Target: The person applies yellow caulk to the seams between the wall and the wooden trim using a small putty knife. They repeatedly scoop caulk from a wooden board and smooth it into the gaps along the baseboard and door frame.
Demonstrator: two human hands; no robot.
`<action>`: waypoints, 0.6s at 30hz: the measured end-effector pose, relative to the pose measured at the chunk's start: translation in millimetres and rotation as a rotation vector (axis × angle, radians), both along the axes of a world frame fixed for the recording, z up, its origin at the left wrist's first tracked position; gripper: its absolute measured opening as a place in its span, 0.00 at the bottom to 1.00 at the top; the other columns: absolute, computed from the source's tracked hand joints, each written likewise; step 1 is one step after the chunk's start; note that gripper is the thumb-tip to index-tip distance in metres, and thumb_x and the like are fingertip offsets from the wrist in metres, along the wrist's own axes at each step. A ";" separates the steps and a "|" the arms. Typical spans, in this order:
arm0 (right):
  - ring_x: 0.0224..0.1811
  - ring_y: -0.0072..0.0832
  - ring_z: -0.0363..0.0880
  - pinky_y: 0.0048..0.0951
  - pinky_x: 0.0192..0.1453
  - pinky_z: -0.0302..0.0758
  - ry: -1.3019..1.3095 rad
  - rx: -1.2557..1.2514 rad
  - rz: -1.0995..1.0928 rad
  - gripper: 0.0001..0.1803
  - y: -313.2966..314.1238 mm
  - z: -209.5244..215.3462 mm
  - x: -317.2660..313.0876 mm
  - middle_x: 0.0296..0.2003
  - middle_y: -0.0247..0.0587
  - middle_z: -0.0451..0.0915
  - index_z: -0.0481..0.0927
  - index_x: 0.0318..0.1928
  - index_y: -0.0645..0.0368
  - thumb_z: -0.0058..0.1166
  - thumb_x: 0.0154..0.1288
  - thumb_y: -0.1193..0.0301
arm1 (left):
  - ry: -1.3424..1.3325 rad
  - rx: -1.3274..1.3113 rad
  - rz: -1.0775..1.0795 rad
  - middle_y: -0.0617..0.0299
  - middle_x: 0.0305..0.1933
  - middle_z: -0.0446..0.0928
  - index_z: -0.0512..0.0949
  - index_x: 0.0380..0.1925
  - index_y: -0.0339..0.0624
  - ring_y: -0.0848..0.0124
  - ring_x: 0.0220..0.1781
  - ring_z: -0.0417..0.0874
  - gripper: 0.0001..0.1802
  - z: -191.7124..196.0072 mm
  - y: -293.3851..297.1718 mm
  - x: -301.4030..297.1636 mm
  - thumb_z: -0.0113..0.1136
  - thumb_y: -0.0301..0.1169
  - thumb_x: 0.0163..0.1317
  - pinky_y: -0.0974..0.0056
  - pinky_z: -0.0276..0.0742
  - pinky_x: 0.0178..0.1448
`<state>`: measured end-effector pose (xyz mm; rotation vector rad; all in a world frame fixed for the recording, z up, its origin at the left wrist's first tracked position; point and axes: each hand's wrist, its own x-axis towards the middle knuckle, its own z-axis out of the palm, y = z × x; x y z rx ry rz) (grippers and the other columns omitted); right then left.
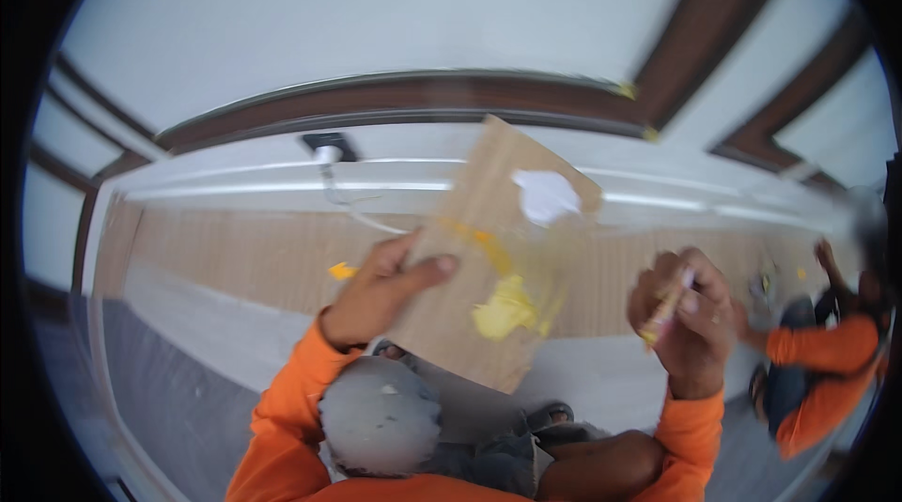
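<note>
Left hand (pixel 381 286) clamped on brown board (pixel 470 290), held mid-air, long axis slanting up-right. Right hand (pixel 693 319) pinches thin stick (pixel 669 306), right of board, yellow tip (pixel 649 337) pointing down-left.

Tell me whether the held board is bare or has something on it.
Not bare: a white patch and a yellow smear show on the board in the left hand.

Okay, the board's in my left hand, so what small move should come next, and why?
Perhaps bring the slim tool in your right hand over to the yellow patch on the tan board: your left hand holds the board, and the tool's yellowish tip is off to its right, apart from it.
</note>
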<state>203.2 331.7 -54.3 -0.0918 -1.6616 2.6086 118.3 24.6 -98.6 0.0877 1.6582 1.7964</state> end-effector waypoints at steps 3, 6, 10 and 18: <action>0.23 0.26 0.67 0.29 0.25 0.68 -0.086 -0.254 0.114 0.10 34.4 -10.3 2.1 0.28 0.35 0.66 0.68 0.44 0.58 0.54 0.69 0.69 | 0.106 -0.032 -0.038 0.59 0.57 0.83 0.73 0.69 0.36 0.72 0.55 0.82 0.26 -9.0 17.1 15.1 0.58 0.36 0.76 0.66 0.76 0.62; 0.29 0.28 0.69 0.33 0.30 0.67 -0.151 -0.511 0.239 0.07 60.1 -35.2 -17.5 0.30 0.36 0.68 0.70 0.42 0.59 0.52 0.71 0.69 | 0.037 -0.079 0.014 0.59 0.58 0.83 0.74 0.68 0.36 0.72 0.57 0.81 0.26 -16.4 25.7 12.3 0.59 0.37 0.76 0.65 0.75 0.64; 0.29 0.26 0.62 0.33 0.35 0.65 -0.262 -0.834 0.175 0.08 44.4 -93.6 -1.9 0.29 0.35 0.64 0.69 0.44 0.57 0.51 0.71 0.69 | -0.050 -0.039 0.329 0.58 0.58 0.83 0.74 0.68 0.36 0.71 0.57 0.81 0.28 -45.5 7.1 78.1 0.61 0.39 0.74 0.64 0.76 0.63; 0.35 0.27 0.62 0.29 0.37 0.61 -0.250 -1.111 0.561 0.13 15.6 -150.4 -93.4 0.31 0.32 0.64 0.73 0.46 0.57 0.54 0.61 0.78 | -0.095 0.106 1.389 0.53 0.53 0.84 0.78 0.62 0.33 0.67 0.49 0.87 0.27 -55.9 13.8 212.6 0.65 0.40 0.70 0.62 0.82 0.56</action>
